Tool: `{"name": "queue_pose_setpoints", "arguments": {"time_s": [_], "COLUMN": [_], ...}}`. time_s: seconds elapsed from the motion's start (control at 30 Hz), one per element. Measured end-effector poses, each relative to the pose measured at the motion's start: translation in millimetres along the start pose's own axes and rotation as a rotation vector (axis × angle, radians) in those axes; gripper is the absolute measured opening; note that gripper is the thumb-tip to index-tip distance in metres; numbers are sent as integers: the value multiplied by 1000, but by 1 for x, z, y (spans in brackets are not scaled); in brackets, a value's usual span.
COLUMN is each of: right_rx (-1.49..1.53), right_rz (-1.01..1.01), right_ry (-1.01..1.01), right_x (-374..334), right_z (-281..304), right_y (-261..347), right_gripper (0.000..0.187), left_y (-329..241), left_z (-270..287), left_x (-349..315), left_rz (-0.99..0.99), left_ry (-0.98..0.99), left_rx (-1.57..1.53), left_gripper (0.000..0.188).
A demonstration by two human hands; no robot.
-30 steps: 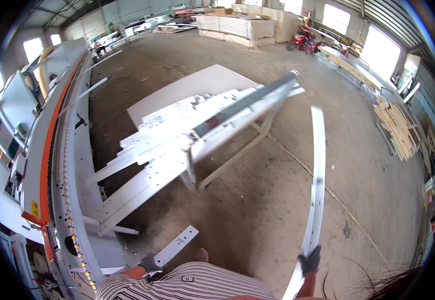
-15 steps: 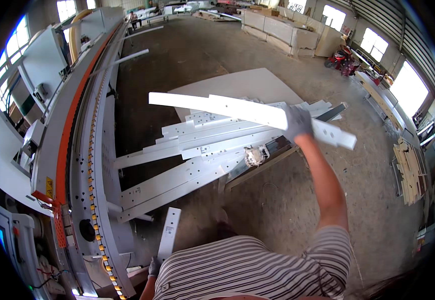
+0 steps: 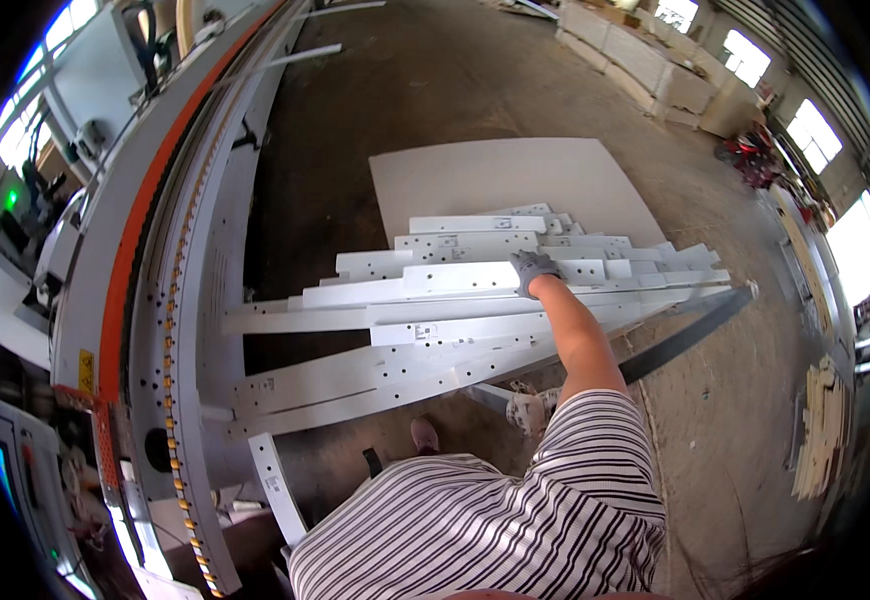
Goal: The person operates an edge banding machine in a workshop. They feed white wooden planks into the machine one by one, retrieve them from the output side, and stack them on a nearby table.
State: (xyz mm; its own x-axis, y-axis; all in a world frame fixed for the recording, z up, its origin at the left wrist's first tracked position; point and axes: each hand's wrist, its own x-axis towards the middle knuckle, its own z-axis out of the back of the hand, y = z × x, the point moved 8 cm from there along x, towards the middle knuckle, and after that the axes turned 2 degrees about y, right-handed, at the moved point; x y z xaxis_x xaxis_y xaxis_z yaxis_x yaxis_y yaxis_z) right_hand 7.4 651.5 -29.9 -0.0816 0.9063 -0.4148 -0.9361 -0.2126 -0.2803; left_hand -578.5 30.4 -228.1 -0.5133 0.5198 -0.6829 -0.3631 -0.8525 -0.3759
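Observation:
My right hand (image 3: 535, 272), in a grey glove, lies over a long white strip (image 3: 460, 278) with drilled holes. Its fingers bend over the strip's far edge. That strip rests on a spread pile of similar white strips (image 3: 335, 372), overlapping and at slightly different angles. A shorter white strip (image 3: 277, 488) with holes leans at my left side. Its lower end goes down to my left hand (image 3: 287, 553), of which only a grey sliver shows beside my shirt; the fingers are hidden.
Along the left runs a long machine with an orange band (image 3: 133, 270) and a row of yellow rollers (image 3: 177, 400). A pale board (image 3: 505, 165) lies beyond the pile. A dark beam (image 3: 690, 335) projects at the right. Wooden slats (image 3: 823, 430) are stacked farther right.
The long white strip in my right hand has come down from the air onto the pile. The short strip at my left has shifted left and tilted the other way. My view has turned downward.

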Motion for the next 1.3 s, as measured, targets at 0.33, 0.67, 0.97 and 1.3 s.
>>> {"name": "queue_pose_setpoints", "arguments": {"time_s": [0.33,0.67,0.97,1.3], "right_rx": [290,160,695,1223], "right_rz": [127,-63,844,1116], "right_ry": [-225,39,-232,263], "right_x": [53,82,23,-115], "right_z": [-39,-40,90,143], "right_y": [45,64,279,433], "right_gripper": [90,97,37,81], "left_y": [-23,-179,-228,-249], "left_z": [4,96,137,214], "left_x": [-88,-90,-69,-102], "left_rz": [-92,-347,-630,-392], "left_ry": [-218,-551,-363,-267], "left_rx": [-204,-434,-534,207], "left_gripper": [64,71,46,41]}}
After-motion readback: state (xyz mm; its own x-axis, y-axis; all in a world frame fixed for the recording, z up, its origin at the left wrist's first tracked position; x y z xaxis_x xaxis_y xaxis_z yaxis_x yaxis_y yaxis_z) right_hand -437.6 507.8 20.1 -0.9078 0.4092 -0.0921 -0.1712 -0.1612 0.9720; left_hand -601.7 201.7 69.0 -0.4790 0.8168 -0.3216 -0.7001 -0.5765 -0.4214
